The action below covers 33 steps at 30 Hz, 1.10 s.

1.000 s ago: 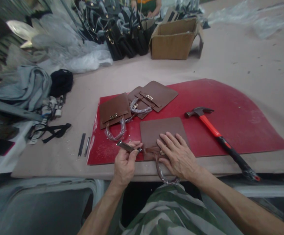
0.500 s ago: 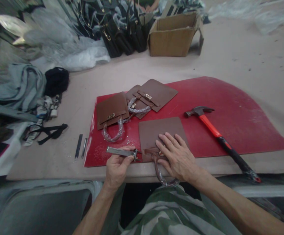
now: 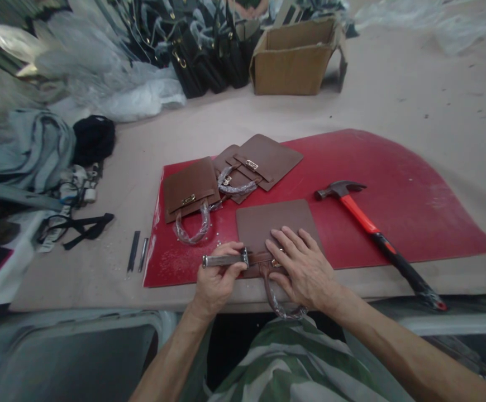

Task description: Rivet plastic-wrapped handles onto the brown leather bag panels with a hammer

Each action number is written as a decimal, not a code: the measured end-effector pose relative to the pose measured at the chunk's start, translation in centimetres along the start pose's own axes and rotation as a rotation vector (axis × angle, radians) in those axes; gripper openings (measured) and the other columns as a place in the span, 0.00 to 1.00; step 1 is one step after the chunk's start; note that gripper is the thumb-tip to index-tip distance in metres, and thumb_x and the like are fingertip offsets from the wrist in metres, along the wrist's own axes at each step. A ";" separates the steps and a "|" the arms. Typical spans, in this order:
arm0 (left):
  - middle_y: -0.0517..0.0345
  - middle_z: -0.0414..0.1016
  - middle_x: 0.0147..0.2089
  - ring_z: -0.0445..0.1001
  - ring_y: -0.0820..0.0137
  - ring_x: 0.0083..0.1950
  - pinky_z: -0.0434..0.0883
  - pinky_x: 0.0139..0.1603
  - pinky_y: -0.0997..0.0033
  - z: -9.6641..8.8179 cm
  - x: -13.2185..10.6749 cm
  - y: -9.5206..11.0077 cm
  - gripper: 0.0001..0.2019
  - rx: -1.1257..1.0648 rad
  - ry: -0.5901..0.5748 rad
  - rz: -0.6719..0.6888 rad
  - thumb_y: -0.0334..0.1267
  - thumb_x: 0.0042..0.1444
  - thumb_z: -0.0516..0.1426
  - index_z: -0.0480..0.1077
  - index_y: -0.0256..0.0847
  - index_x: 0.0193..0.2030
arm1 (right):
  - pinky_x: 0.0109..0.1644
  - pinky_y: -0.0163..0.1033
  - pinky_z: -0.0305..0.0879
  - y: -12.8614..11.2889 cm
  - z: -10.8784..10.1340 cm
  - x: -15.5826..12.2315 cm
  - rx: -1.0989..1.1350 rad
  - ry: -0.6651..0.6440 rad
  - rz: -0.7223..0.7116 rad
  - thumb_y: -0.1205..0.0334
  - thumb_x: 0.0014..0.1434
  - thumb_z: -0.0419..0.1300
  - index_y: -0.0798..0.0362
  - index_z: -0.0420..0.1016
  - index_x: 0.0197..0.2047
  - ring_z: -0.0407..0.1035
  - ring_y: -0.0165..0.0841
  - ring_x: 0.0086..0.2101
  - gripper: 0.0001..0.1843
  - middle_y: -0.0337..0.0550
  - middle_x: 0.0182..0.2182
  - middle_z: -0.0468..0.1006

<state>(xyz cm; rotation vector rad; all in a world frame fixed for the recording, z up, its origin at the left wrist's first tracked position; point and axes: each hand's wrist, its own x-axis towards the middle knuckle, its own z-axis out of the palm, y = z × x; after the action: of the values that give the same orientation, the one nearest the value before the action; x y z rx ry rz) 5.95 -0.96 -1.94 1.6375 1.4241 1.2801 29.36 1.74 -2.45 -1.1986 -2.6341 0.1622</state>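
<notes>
Brown, leather-like material forms the bag panel at the near edge of the red mat, its handle reaching over the table edge toward the person. The right hand lies flat across the panel, fingers spread, clasping nothing and partly covering a gold-coloured clasp. The left hand grasps a metal tool between thumb and fingers, its wider end at the left end of the strap; whether it touches the strap cannot be told.

The panel already carries strap, clasp and handle, so it seems well advanced, though work at that strap end looks unfinished. Beyond it, a separate panel and an overlapping pair also bear clasps; whether they are finished or waiting does not show. The hammer lies on the mat, unheld.
</notes>
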 end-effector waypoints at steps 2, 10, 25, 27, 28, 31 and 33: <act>0.49 0.80 0.48 0.79 0.62 0.51 0.75 0.56 0.58 0.1 0.0 0.0 0.06 -0.013 -0.003 0.006 0.36 0.58 0.63 0.74 0.41 0.42 | 0.69 0.61 0.44 0.0 0.0 0.0 0.002 0.000 0.002 0.50 0.65 0.57 0.56 0.66 0.67 0.52 0.53 0.67 0.31 0.56 0.68 0.62; 0.49 0.81 0.48 0.79 0.62 0.51 0.76 0.55 0.57 0.1 -0.2 -0.1 0.04 0.011 -0.010 0.015 0.36 0.61 0.60 0.73 0.41 0.42 | 0.69 0.61 0.44 -0.1 0.0 0.0 0.016 0.006 0.005 0.51 0.65 0.57 0.55 0.66 0.67 0.52 0.53 0.66 0.30 0.55 0.67 0.63; 0.51 0.80 0.49 0.79 0.62 0.53 0.75 0.57 0.57 0.0 -1.1 0.0 0.05 -0.030 0.064 0.064 0.34 0.62 0.60 0.71 0.41 0.44 | 0.70 0.61 0.43 -0.1 0.0 0.0 0.036 0.000 0.001 0.49 0.66 0.56 0.56 0.66 0.66 0.52 0.54 0.67 0.31 0.56 0.68 0.62; 0.51 0.79 0.50 0.79 0.62 0.53 0.75 0.57 0.56 0.3 -1.2 -0.1 0.05 -0.051 0.060 0.069 0.34 0.62 0.60 0.71 0.42 0.44 | 0.70 0.61 0.43 0.0 -0.1 0.0 0.034 -0.004 0.004 0.49 0.66 0.56 0.56 0.66 0.66 0.52 0.54 0.67 0.30 0.56 0.68 0.62; 0.51 0.79 0.50 0.79 0.62 0.53 0.75 0.57 0.56 0.4 -1.3 -0.1 0.05 -0.055 0.061 0.068 0.34 0.62 0.60 0.71 0.42 0.44 | 0.70 0.61 0.43 0.0 -0.1 0.0 0.035 -0.005 0.004 0.49 0.66 0.56 0.56 0.66 0.66 0.52 0.54 0.67 0.30 0.56 0.68 0.62; 0.50 0.79 0.50 0.79 0.61 0.53 0.75 0.57 0.55 0.5 -1.4 -0.2 0.04 -0.057 0.068 0.072 0.34 0.62 0.60 0.71 0.41 0.44 | 0.69 0.61 0.43 0.0 -0.1 0.0 0.039 -0.001 0.003 0.49 0.66 0.56 0.56 0.66 0.67 0.52 0.54 0.67 0.31 0.56 0.68 0.62; 0.50 0.79 0.50 0.79 0.61 0.53 0.75 0.57 0.55 0.5 -1.4 -0.2 0.05 -0.062 0.067 0.088 0.33 0.62 0.60 0.71 0.41 0.44 | 0.70 0.61 0.43 0.0 -0.1 0.0 0.044 -0.003 0.006 0.49 0.66 0.56 0.56 0.65 0.67 0.52 0.53 0.67 0.31 0.56 0.68 0.62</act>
<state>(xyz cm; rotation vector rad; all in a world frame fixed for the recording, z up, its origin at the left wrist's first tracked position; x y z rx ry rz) 6.43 -2.21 -2.73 1.6463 1.3503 1.4269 29.37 1.73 -2.33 -1.1936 -2.6160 0.2220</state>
